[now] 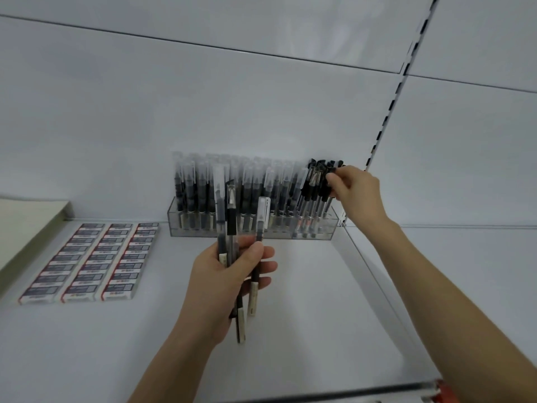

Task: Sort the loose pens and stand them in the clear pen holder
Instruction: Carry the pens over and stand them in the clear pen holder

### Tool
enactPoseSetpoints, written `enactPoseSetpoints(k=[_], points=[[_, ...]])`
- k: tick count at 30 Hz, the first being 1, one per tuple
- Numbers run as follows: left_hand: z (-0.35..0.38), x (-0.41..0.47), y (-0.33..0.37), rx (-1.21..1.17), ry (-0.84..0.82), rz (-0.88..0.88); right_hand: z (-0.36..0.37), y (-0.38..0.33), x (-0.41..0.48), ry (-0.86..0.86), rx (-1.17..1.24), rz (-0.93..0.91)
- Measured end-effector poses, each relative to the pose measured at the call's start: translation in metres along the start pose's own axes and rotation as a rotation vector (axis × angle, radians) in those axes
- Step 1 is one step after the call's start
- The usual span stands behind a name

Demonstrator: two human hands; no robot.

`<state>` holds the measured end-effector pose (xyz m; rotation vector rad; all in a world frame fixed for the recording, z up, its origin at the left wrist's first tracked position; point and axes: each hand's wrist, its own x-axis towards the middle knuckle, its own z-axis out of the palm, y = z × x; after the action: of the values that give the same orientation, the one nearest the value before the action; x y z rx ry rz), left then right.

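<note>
Pens in left hand upright, caps up; right hand at black-capped pens

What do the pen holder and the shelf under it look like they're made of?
Pen holder: clear, glossy plastic, probably acrylic; the pens show through its walls. Shelf: smooth white surface with a soft sheen, possibly painted metal; the look leaves it open.

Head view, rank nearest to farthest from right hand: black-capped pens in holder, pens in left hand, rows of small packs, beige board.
1. black-capped pens, right end of the clear pen holder, held by the right hand.
2. loose pens, centre, gripped by the left hand.
3. small packs, left on the shelf.
4. beige board, far left.
</note>
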<state>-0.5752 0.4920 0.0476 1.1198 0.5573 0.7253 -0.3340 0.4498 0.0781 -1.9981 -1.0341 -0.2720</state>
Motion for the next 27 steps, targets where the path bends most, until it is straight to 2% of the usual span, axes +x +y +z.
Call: enactPoseSetpoints(k=[4, 6, 8, 10, 13, 15, 18, 20, 22, 25, 27], points=[[-0.001, -0.001, 0.0, -0.008, 0.011, 0.011, -0.003, -0.001, 0.001, -0.006, 0.042, 0.102], [0.0, -0.001, 0.001, -0.015, 0.011, 0.014, -0.005, -0.006, -0.009, 0.079, 0.097, 0.151], [0.002, -0.001, 0.0, -0.021, -0.004, 0.008, -0.009, -0.02, -0.027, 0.142, 0.258, 0.137], [0.004, -0.001, -0.003, -0.017, -0.021, 0.001, -0.011, -0.038, -0.046, 0.024, 0.434, 0.116], [0.007, 0.0, -0.006, -0.009, -0.041, -0.008, -0.009, -0.061, -0.064, -0.296, 0.52, 0.076], [0.008, 0.0, -0.007, 0.0, -0.046, -0.01, -0.004, -0.069, -0.069, -0.373, 0.574, 0.081], [0.004, 0.002, -0.007, 0.013, -0.032, -0.014, 0.0, -0.072, -0.066, -0.4, 0.632, 0.089], [-0.001, 0.003, -0.007, 0.032, -0.01, -0.012, -0.001, -0.071, -0.057, -0.34, 0.687, 0.12], [-0.009, 0.004, -0.007, 0.096, 0.023, -0.005, -0.004, -0.068, -0.041, -0.175, 0.722, 0.153], [-0.018, 0.002, -0.005, 0.197, 0.051, 0.005, -0.004, -0.063, -0.018, 0.092, 0.637, 0.122], [-0.022, 0.0, -0.005, 0.247, 0.059, 0.034, 0.001, -0.061, -0.007, 0.173, 0.557, 0.085]])
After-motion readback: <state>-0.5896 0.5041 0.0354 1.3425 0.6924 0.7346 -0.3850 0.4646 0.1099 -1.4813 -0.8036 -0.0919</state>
